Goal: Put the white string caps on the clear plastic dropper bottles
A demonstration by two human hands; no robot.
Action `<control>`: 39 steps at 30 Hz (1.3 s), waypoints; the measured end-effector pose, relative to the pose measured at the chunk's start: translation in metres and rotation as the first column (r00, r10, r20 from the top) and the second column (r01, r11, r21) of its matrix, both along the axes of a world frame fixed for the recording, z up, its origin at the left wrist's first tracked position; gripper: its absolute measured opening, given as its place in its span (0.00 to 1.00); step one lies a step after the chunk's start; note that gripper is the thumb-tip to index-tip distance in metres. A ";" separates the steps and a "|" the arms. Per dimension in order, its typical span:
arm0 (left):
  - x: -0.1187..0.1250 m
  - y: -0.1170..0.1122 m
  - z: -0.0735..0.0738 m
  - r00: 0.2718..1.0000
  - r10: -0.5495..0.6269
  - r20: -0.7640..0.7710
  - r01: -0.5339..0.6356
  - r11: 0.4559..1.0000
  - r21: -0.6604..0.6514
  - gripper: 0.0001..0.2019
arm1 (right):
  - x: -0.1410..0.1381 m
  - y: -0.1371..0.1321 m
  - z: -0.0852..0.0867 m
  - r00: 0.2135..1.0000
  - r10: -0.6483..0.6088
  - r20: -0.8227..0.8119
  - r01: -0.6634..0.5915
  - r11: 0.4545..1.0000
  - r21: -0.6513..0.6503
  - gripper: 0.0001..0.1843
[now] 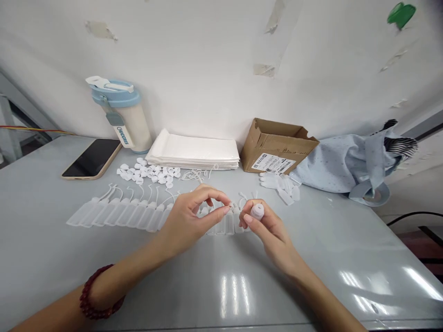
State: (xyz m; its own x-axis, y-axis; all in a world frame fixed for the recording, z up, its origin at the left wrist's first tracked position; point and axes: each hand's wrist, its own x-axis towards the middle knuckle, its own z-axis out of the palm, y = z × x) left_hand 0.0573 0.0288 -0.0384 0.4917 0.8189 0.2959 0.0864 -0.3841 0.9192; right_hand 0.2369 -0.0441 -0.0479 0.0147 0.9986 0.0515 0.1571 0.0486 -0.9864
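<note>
My right hand (268, 228) grips a small translucent plastic bottle (257, 210), its open top facing up. My left hand (195, 214) pinches a tiny white piece between thumb and forefinger, just left of that bottle; the piece is too small to name. Behind both hands lies a row of translucent bottles (117, 213) with thin tubes, side by side on the grey table (224, 286). A scatter of small white caps (148, 173) lies further back, and a few loose bottles (282, 184) rest by the box.
A blue-lidded tumbler (121, 113) and a phone (92, 158) sit at back left. A stack of white bags (194, 152), an open cardboard box (277, 145), a light blue cloth bag (349, 163) and a tape roll (375, 196) line the wall.
</note>
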 end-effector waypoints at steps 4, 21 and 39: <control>0.006 -0.005 -0.004 0.999 -0.034 0.022 0.034 0.999 -0.005 0.04 | -0.006 0.000 -0.003 0.975 -0.070 0.209 0.023 0.975 0.221 0.03; 0.028 -0.026 -0.022 0.962 0.261 -0.077 -0.207 0.887 0.413 0.06 | -0.017 0.001 -0.020 0.731 -0.418 0.540 0.001 0.791 0.611 0.07; 0.030 -0.031 -0.014 0.948 0.299 -0.104 -0.261 0.924 0.279 0.07 | -0.024 0.000 -0.015 0.711 -0.516 0.478 0.224 0.810 0.542 0.14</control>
